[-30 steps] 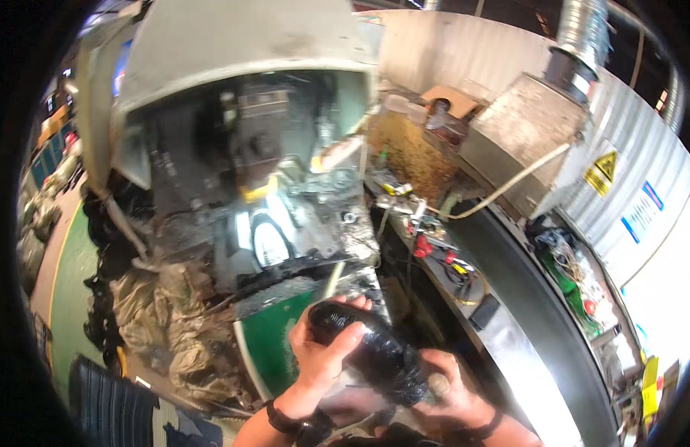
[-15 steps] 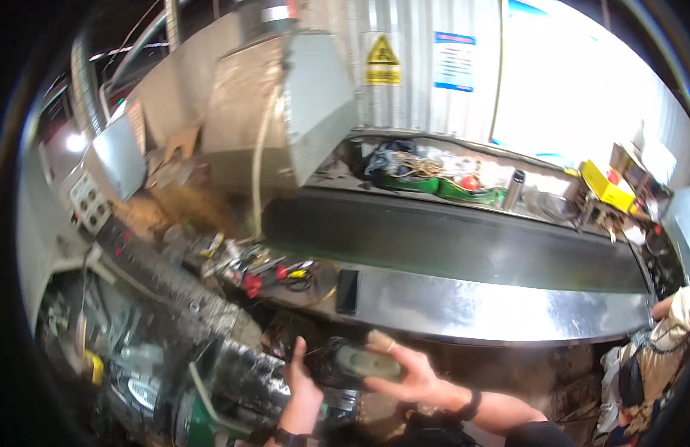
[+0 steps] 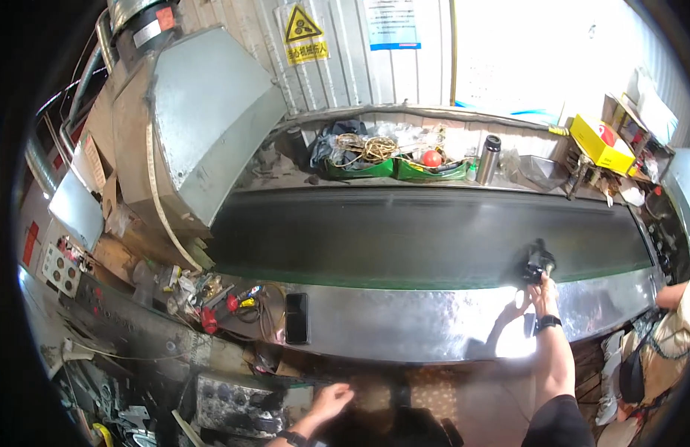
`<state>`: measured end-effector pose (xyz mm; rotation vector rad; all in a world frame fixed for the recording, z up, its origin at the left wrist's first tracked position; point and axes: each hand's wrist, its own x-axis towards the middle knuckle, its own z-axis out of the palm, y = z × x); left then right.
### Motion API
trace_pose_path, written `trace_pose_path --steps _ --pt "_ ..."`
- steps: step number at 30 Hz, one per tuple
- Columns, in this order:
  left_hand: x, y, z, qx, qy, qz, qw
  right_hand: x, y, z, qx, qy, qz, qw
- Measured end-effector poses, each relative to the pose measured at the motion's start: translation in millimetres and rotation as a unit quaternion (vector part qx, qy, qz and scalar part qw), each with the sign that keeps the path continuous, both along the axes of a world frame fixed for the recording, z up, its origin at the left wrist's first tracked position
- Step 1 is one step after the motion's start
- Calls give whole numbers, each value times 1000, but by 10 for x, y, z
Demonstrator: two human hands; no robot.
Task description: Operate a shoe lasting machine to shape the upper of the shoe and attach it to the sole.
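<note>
At the near right edge of the dark belt (image 3: 404, 231), my right hand (image 3: 545, 294) reaches far forward with its fingers closed on a small black part (image 3: 539, 264). The part looks shiny and lumpy, and its exact kind cannot be made out. It is on or just above the belt surface. Below my right hand runs the shiny metal ledge (image 3: 404, 320) along the belt's front. My left hand (image 3: 331, 401) is low and close to me, before the ledge, with its fingers curled in and nothing visible in them.
A black phone (image 3: 296, 319) lies on the ledge's left end, beside pliers and other hand tools (image 3: 229, 302). A metal hood (image 3: 203, 112) covers the belt's left end. Behind the belt stand green trays (image 3: 360, 170), a steel flask (image 3: 489, 160) and a yellow box (image 3: 600, 145). Another person's arm (image 3: 671, 296) shows at right.
My right hand has carried the part from in front of me, forward and right to the belt. My left hand has moved away from the part and curled its fingers. The view has shifted right.
</note>
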<state>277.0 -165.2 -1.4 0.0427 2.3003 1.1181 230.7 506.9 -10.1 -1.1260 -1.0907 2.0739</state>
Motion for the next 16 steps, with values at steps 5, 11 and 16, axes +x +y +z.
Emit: trace_pose_path --steps 5,11,16 --pt "825 -742 -485 -86 -89 21 992 -214 -1005 350 127 -54 147 979" --pt "1932 -1345 -548 -41 -250 10 967 532 -1869 677 162 -177 588 773" --pt "2866 -1961 -185 58 -326 89 939 1621 -2371 895 8 -207 659 724"
